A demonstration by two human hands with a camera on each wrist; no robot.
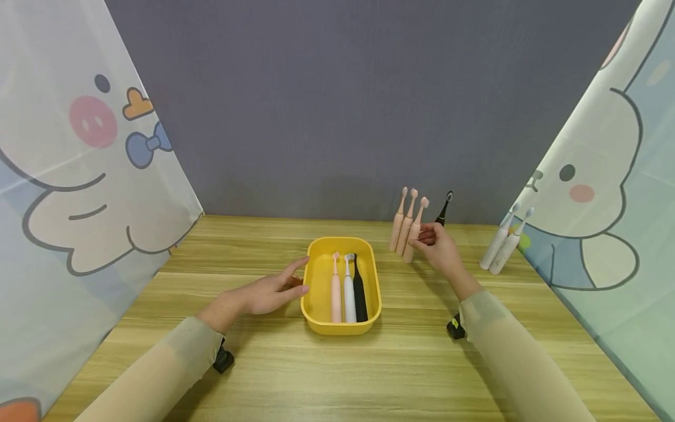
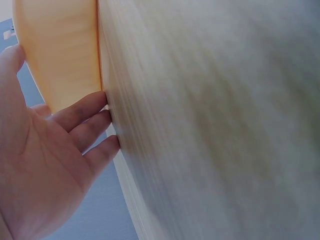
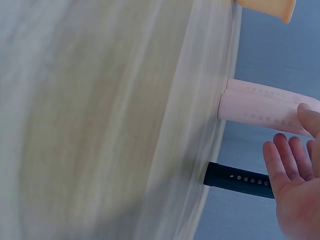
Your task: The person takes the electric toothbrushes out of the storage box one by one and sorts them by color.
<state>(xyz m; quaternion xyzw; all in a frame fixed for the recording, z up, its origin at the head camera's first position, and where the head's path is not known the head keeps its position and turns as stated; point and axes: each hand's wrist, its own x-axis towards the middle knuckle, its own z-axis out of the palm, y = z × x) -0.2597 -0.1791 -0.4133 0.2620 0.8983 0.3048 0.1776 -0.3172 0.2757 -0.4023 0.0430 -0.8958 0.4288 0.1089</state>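
A yellow tray (image 1: pixel 341 329) stands on the table with a pink electric toothbrush (image 1: pixel 336 299), a white one (image 1: pixel 350 300) and a black one (image 1: pixel 360 298) lying side by side inside. My left hand (image 1: pixel 271 293) is at the tray's left side, fingers spread and fingertips at its wall. Behind and right of the tray, several pink electric toothbrushes stand upright. The nearest pink toothbrush (image 1: pixel 413 240) is between the thumb and fingers of my right hand (image 1: pixel 439 249), which pinches its handle. A black toothbrush (image 3: pixel 240 180) stands upright just beyond that hand, partly hidden in the head view.
Two white electric toothbrushes (image 1: pixel 501 249) stand upright at the right edge of the wooden table (image 1: pixel 337 381). A grey panel (image 1: pixel 337 117) rises along the back. Printed cartoon cloths (image 1: pixel 79 205) hang at both sides.
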